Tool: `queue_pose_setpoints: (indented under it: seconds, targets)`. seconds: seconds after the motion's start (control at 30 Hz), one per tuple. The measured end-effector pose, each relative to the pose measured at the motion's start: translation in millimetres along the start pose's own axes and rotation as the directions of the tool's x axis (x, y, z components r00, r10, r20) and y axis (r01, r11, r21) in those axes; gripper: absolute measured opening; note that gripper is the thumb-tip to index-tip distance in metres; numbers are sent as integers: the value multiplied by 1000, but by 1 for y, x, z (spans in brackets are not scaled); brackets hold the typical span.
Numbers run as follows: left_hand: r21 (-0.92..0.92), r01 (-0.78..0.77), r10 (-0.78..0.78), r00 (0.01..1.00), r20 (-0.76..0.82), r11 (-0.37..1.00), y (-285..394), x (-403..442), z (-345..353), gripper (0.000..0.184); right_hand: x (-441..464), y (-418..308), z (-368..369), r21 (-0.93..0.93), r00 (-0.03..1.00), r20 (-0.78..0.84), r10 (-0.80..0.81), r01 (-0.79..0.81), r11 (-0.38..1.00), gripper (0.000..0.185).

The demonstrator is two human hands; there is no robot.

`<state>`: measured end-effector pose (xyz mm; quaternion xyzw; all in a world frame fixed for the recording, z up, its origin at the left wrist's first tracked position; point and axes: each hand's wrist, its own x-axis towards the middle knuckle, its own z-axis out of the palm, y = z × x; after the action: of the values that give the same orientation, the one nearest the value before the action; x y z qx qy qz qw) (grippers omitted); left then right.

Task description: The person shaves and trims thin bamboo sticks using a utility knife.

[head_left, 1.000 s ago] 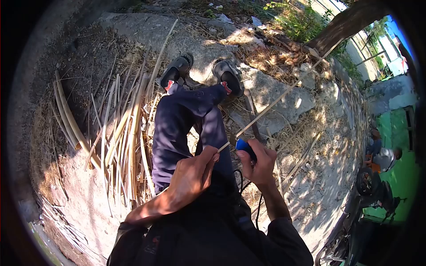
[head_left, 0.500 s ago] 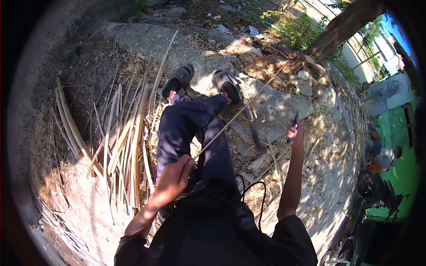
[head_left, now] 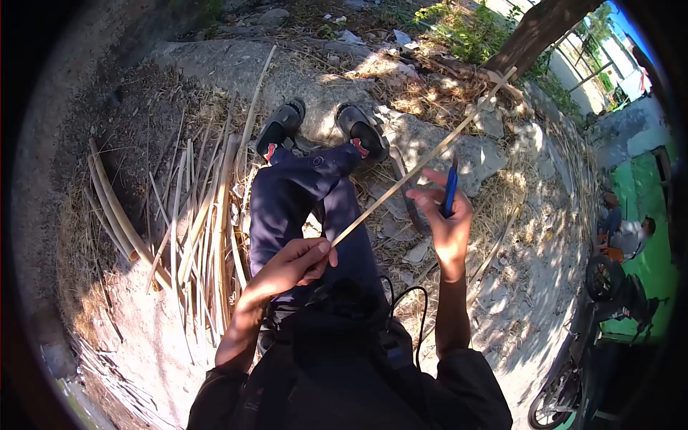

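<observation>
My left hand (head_left: pixel 297 264) is closed over my lap, pinching the near end of a long pale strip (head_left: pixel 405 178) that looks like split bamboo. The strip slants up and to the right, away from my body. My right hand (head_left: pixel 448 215) is close to the strip's right side. It holds a knife with a blue handle (head_left: pixel 451 192) in the crook of the thumb, blade end pointing away. The thumb and some fingers are spread toward the strip; whether they touch it I cannot tell.
To the left lies a pile of long split strips (head_left: pixel 215 229), with thicker curved pieces (head_left: pixel 115 193) beyond. A dark curved blade-like tool (head_left: pixel 408 193) lies on the ground by my leg. A tree trunk (head_left: pixel 545 36) stands ahead. At right are a motorcycle (head_left: pixel 623 301) and a seated person (head_left: pixel 631 236).
My right hand has come in from the right, toward the strip, with the knife. The strip's far end has swung up and to the right; my left hand has shifted slightly right.
</observation>
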<state>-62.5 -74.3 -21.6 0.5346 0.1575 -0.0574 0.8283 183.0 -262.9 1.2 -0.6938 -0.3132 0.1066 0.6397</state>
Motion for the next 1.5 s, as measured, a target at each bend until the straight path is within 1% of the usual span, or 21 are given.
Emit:
queue_pose_setpoints:
  seconds: [0.07,0.13,0.2,0.23,0.27,0.33,0.4,0.5,0.53,0.6,0.63,0.7,0.73,0.8,0.87,1.0,1.07,1.2,1.27,1.37,1.5]
  targets:
    - [57,-56,51,995,86,997,1,1,3,41,2,-16,13,12,997,63,43,-43,999,30]
    - [117,-85,76,994,82,989,7,-3,8,40,2,-19,21,177,988,78,136,-148,973,26]
    - [227,-45,52,998,-27,973,17,-9,16,35,3,-14,24,313,979,97,180,-201,928,22]
    - [419,-141,209,971,-120,897,13,-10,20,25,2,-15,24,336,972,98,216,-236,912,22]
    - [421,-141,210,970,-122,896,15,-10,25,25,2,-16,24,349,968,100,231,-251,903,21]
    - [748,-188,496,842,-211,636,23,-13,36,20,2,-18,24,318,971,91,222,-240,917,22]
    - [745,-184,490,845,-214,642,25,-15,39,19,2,-23,26,273,977,80,196,-210,939,23]
    - [748,-206,551,798,-245,631,22,-14,42,18,-2,-27,25,213,998,44,46,-54,976,25]
    - [747,-198,562,782,-270,635,22,-15,43,18,-9,-21,18,87,999,33,8,-10,996,26]
    - [743,-191,575,761,-300,641,22,-14,44,19,-22,-22,14,-42,999,33,-34,35,998,28]
    - [765,-212,616,734,-286,608,22,-14,45,19,-30,-26,16,-246,987,115,-111,136,960,29]
    - [784,-231,652,709,-270,576,21,-12,49,19,-42,-28,28,-393,928,224,-298,365,844,26]
    - [787,-257,667,703,-247,562,21,-11,51,21,-46,-27,30,-395,929,222,-295,362,844,26]
    - [788,-287,686,694,-221,544,27,-10,58,23,-48,-26,30,-413,898,321,-302,420,808,25]
    - [774,-166,564,777,-279,611,38,-14,66,26,-49,-24,29,-410,884,318,-342,454,791,27]
    - [836,-145,578,783,-231,530,30,-12,64,27,-51,-21,27,-408,887,341,-310,437,802,29]
    - [892,-215,736,655,-170,397,24,-8,63,24,-51,-19,27,-399,887,335,-316,438,806,30]
    - [879,-244,772,606,-192,410,22,-5,63,20,-52,-17,29,-385,887,317,-336,444,809,29]
    - [854,-248,720,667,-192,458,14,-4,57,18,-53,-18,29,-378,886,316,-339,445,811,29]
    - [818,-298,715,674,-185,492,15,-5,59,17,-53,-25,27,-380,885,364,-289,424,822,28]
    - [798,-298,701,683,-205,524,19,-8,63,14,-52,-23,27,-354,872,351,-340,460,814,29]
